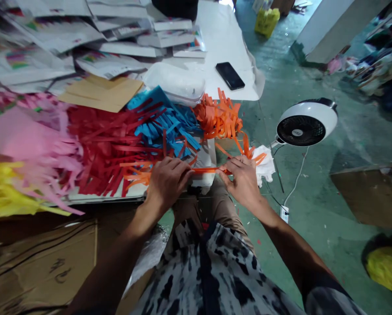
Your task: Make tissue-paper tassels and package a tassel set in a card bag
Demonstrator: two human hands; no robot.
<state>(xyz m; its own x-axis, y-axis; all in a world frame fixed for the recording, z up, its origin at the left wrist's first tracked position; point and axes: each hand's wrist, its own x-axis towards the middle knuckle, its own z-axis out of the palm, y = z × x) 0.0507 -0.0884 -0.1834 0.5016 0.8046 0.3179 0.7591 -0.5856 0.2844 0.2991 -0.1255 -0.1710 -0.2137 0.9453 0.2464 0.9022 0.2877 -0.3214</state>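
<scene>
Starting at the far left with yellow paper fringe (5, 188) on the tabletop (218, 41), then pink fringe (35, 144) partly over it, then a messy heap of red fringe (100, 148).

Next, pinching an orange paper strip (205, 170) with the left hand (168, 177), fingers mostly curled in, thumb against them. Held out over the tabletop's front edge, just below the blue fringe (172, 129). Stretched pretty straight between both hands: narrow, bright orange, maybe folded or twisted, can't tell which. Flaring into loose streamers past the left hand, over the red stuff, and past the other one too.

Pinching again with the right hand (241, 179), also curled in, thumb against fingers. Just beside that, crumpled white cloth or paper (265, 164), then farther right a white fan (323, 116).
</scene>
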